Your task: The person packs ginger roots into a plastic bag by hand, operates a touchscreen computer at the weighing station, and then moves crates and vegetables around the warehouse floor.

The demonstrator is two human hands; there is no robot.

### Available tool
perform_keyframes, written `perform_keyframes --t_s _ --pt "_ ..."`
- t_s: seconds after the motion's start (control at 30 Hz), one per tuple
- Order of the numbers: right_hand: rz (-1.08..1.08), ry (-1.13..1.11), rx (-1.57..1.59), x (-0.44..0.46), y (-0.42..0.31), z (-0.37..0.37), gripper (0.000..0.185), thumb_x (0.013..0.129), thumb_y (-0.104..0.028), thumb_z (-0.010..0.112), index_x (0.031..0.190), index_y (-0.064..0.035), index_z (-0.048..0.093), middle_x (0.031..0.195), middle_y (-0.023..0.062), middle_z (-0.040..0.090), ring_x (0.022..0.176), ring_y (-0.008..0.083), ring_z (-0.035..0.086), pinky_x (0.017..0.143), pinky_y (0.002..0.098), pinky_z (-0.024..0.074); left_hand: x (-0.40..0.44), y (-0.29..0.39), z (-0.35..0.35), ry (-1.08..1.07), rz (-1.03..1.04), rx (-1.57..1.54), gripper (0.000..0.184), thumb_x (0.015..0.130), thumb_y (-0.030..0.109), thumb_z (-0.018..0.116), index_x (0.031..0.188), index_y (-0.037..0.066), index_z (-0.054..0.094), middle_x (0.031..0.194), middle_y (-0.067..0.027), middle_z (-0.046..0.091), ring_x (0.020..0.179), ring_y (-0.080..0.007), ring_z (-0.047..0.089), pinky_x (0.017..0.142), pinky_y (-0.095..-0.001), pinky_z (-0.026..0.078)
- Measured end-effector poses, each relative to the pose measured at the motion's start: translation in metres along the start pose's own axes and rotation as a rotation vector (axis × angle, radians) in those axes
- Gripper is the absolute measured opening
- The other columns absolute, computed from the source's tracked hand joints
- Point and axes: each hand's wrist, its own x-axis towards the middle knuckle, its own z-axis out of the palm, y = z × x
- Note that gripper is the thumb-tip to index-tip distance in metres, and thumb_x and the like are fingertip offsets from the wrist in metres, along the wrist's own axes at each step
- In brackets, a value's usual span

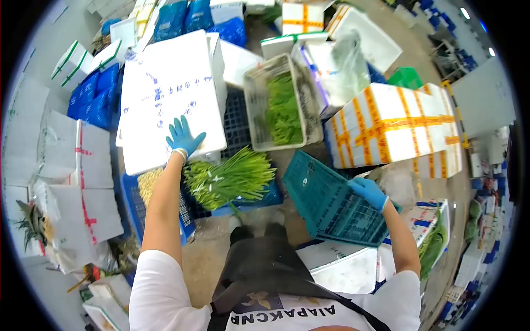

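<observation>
My left hand, in a blue glove, lies with fingers spread on a white foam box lid marked with blue writing. Just below it, bundles of long green stalks rest on a blue crate. My right hand, also gloved in blue, is closed over the upper rim of a teal plastic crate, which is tilted on its side at my right. The fingertips of that hand are partly hidden behind the crate's rim.
A pale crate with leafy greens stands ahead. Taped foam boxes are at the right, with a white lid below. A blue basket holds pale sprouts at the left. Blue bags are farther back.
</observation>
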Motion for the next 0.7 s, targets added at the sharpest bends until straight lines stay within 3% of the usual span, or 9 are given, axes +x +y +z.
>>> perform_keyframes --t_s 0.03,0.1,0.17,0.23,0.33,0.43,0.63,0.67,0.7 --pt "0.212 0.204 0.016 -0.016 -0.009 -0.012 0.041 0.094 -0.041 0.055 0.11 -0.0041 0.064 0.076 0.0085 0.062 0.067 0.0211 0.056 0.067 0.0346 0.0468 -0.005 -0.002 -0.007 -0.011 0.009 0.003 0.11 0.076 0.07 0.057 0.153 0.015 0.0 0.158 -0.0181 -0.003 0.145 -0.0401 -0.004 0.111 -0.0627 0.008" --pt "0.013 0.578 -0.658 -0.067 -0.052 -0.045 0.037 0.099 -0.036 0.048 0.111 -0.0047 0.064 0.067 0.0065 0.056 0.062 0.0159 0.049 0.062 0.0346 0.0445 -0.005 -0.02 -0.013 -0.007 0.131 -0.028 0.102 0.078 0.062 0.06 0.153 0.015 0.009 0.159 -0.0166 0.0 0.145 -0.0389 0.001 0.111 -0.0608 0.013" --pt "0.178 0.794 -0.273 -0.097 -0.036 -0.09 0.037 0.101 -0.033 0.043 0.116 -0.005 0.063 0.068 0.0057 0.055 0.061 0.0121 0.045 0.057 0.0332 0.043 -0.017 -0.044 -0.016 0.059 0.21 -0.065 0.093 0.08 0.054 0.063 0.151 0.015 0.019 0.159 -0.0157 0.004 0.145 -0.0382 0.007 0.11 -0.0594 0.018" --pt "-0.105 1.136 -0.437 -0.133 -0.071 -0.112 0.037 0.101 -0.034 0.044 0.115 -0.0047 0.063 0.069 0.0039 0.056 0.059 0.0108 0.046 0.055 0.0311 0.0434 -0.035 -0.067 -0.023 0.201 0.262 -0.115 0.082 0.082 0.046 0.065 0.148 0.014 0.029 0.158 -0.0152 0.01 0.144 -0.0381 0.014 0.108 -0.0584 0.025" --pt "0.044 1.192 -0.323 -0.174 -0.14 -0.167 0.04 0.1 -0.034 0.049 0.113 0.0012 0.063 0.078 0.0031 0.062 0.066 0.0086 0.054 0.062 0.0261 0.0473 -0.065 -0.114 -0.013 0.511 0.308 -0.257 0.068 0.082 0.038 0.068 0.139 0.01 0.044 0.154 -0.0184 0.022 0.139 -0.041 0.025 0.103 -0.0554 0.033" --pt "-0.376 1.245 0.431 -0.179 -0.251 -0.186 0.042 0.097 -0.033 0.055 0.115 0.0034 0.063 0.087 0.0042 0.066 0.072 0.0081 0.059 0.066 0.0249 0.0504 -0.106 -0.156 -0.005 0.541 0.323 -0.477 0.059 0.081 0.031 0.07 0.131 0.006 0.052 0.148 -0.0222 0.032 0.135 -0.0423 0.031 0.106 -0.046 0.034" --pt "-0.756 1.514 0.013 -0.189 -0.441 -0.196 0.038 0.095 -0.034 0.057 0.107 -0.0001 0.069 0.083 0.0014 0.067 0.073 0.0079 0.061 0.066 0.0233 0.0499 -0.227 -0.275 0.058 0.299 -0.044 -0.652 0.047 0.08 0.03 0.069 0.115 -0.001 0.061 0.138 -0.0246 0.045 0.128 -0.0382 0.042 0.106 -0.0411 0.036" --pt "-0.843 1.518 0.017 -0.175 -0.47 -0.196 0.037 0.095 -0.034 0.058 0.105 -0.0004 0.07 0.082 0.0012 0.067 0.072 0.0078 0.061 0.065 0.0232 0.0497 -0.246 -0.309 0.102 0.399 -0.016 -0.574 0.044 0.08 0.031 0.067 0.112 0.001 0.063 0.128 -0.0252 0.053 0.12 -0.0393 0.05 0.102 -0.0413 0.04" --pt "-0.929 1.517 0.019 -0.161 -0.498 -0.195 0.037 0.095 -0.034 0.058 0.103 -0.0006 0.07 0.081 0.0009 0.067 0.072 0.0078 0.061 0.065 0.023 0.0494 -0.279 -0.326 0.092 0.213 -0.034 -0.627 0.041 0.08 0.032 0.066 0.107 0.002 0.063 0.116 -0.0252 0.059 0.11 -0.0395 0.055 0.094 -0.0439 0.044"
